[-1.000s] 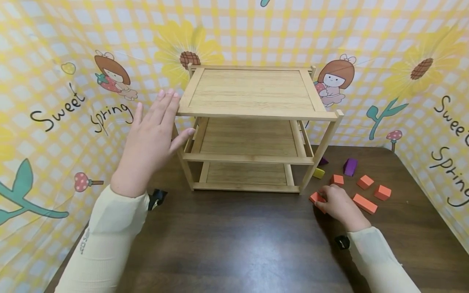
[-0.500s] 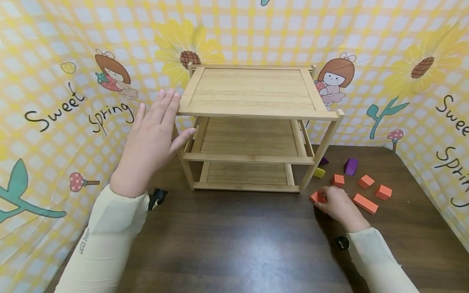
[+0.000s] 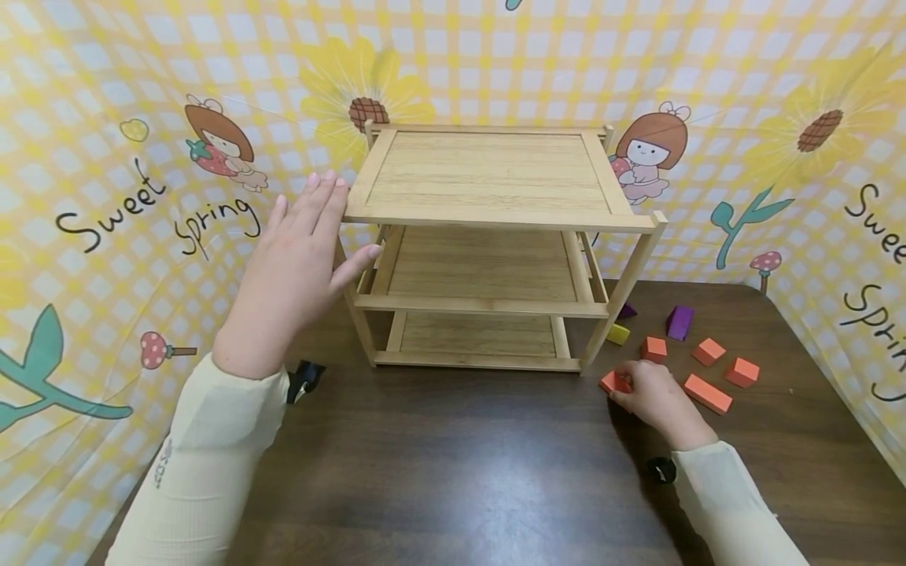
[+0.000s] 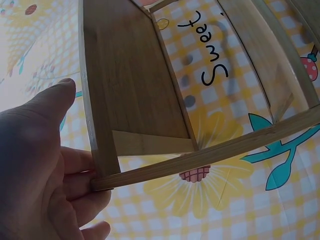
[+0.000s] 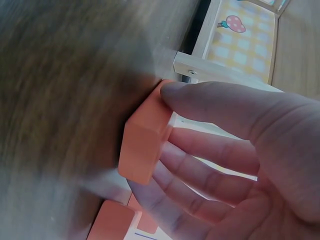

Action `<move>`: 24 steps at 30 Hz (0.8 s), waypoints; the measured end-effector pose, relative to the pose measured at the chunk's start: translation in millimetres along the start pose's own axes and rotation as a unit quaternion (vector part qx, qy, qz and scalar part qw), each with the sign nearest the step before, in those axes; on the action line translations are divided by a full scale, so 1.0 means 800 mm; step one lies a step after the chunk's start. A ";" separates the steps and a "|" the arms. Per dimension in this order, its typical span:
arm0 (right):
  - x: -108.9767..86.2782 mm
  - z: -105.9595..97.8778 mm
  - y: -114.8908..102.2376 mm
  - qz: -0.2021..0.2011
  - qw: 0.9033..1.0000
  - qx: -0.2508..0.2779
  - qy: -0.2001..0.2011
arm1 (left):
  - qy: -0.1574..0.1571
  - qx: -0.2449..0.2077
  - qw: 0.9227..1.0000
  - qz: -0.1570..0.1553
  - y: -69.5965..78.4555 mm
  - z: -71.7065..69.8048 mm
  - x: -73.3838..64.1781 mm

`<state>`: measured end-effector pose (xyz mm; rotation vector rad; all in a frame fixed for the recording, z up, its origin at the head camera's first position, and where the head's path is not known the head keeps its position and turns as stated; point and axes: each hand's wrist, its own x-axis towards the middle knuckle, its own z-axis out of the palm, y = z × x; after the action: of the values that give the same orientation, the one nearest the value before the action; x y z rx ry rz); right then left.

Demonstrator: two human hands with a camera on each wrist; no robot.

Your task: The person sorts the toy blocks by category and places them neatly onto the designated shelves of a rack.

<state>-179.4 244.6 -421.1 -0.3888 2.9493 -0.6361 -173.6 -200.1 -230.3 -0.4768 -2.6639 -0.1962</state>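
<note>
A three-tier wooden rack [image 3: 488, 177] stands on the dark table. At its upper left front corner, my left hand [image 3: 286, 271] rests with fingers stretched out and thumb spread apart. The left wrist view shows those fingers against the end of the rack's corner post [image 4: 102, 177]. On the right, beside the rack's front leg, my right hand [image 3: 658, 399] holds an orange block [image 3: 614, 383] between thumb and fingers. Seen from the right wrist, the thumb [image 5: 200, 100] lies on one end of the block, which sits low at the tabletop.
Several more orange blocks lie right of the rack, among them a long one [image 3: 708, 394] and a cube [image 3: 742, 372]. Behind them are a purple block [image 3: 680, 323] and a yellow block [image 3: 618, 335]. Yellow checked cloth [image 3: 488, 63] hangs around the table.
</note>
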 end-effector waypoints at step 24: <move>-0.005 -0.017 -0.005 -0.014 0.999 -0.005 0.030 | -0.050 -0.004 0.999 -0.004 0.000 -0.008 0.001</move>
<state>-176.9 247.3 -406.6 -0.4197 3.0106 -0.6479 -172.1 -201.5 -223.9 -0.4897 -2.7636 -0.1901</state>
